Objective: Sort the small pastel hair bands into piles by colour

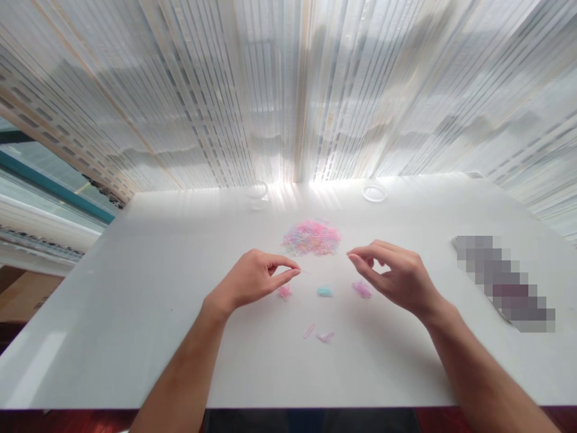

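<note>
A large heap of thin pastel bands [312, 238] lies on the white table. My left hand [261, 276] is left of and below it, thumb and forefinger pinched on a thin pale pink band [306, 272] above the table. Beneath those fingers sits a small pink pile [284, 291]. My right hand [392, 270] is right of the heap, its thumb and forefinger closed together; anything between them is too small to make out. Near it is a small purple pile [362, 288], with a turquoise pile [324, 291] between the hands. Closer to me lie a pink band [309, 331] and pale lilac bands [325, 337].
A clear round container [256, 194] and a clear round lid [374, 193] stand at the back of the white table [135, 288]. A blurred-out flat object [505, 282] lies at the right. Sheer curtains [297, 90] hang behind the table.
</note>
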### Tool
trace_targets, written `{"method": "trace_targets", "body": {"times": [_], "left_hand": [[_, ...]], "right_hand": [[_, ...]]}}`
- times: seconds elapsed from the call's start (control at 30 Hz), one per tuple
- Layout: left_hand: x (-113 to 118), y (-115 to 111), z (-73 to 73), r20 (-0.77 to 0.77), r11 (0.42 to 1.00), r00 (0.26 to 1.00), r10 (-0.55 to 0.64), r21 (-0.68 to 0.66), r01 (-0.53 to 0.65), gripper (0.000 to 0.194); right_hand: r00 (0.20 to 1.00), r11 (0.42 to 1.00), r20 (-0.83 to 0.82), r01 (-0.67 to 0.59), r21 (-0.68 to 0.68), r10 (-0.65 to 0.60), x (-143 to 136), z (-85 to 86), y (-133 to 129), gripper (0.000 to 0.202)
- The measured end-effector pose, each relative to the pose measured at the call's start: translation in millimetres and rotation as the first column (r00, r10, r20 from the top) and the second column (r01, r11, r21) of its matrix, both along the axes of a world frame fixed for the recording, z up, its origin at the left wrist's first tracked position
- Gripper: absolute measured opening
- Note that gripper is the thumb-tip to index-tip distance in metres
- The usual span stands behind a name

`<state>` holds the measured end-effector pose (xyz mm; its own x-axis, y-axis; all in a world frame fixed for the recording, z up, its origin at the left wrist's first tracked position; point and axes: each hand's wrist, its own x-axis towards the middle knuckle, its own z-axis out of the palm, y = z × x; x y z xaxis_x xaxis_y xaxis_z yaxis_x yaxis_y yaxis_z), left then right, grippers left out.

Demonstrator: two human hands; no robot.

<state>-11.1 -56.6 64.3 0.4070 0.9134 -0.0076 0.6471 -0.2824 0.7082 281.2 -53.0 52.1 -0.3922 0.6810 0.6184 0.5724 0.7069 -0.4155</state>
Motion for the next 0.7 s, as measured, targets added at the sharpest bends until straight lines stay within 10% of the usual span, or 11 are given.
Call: {"method": "trace_targets", "body": {"times": [0.3,0.7], "left_hand": [[13.7,-36.3,12.3,0.197,0.969,0.980,0.008,0.240,-0.056,0.027],[60.6,-52.7,18.5,0.095,0.904,0.990,-0.103,0.425,0.053,0.021]], "right_hand": [[1.000,0.987,0.002,0.022,-0.157,-0.022,7.2,9.7,-60.4,0.015],[0.931,0.932,0.185,0.340,-0.129,-0.314,162.6,81.3,-149.1,0.013]]}}
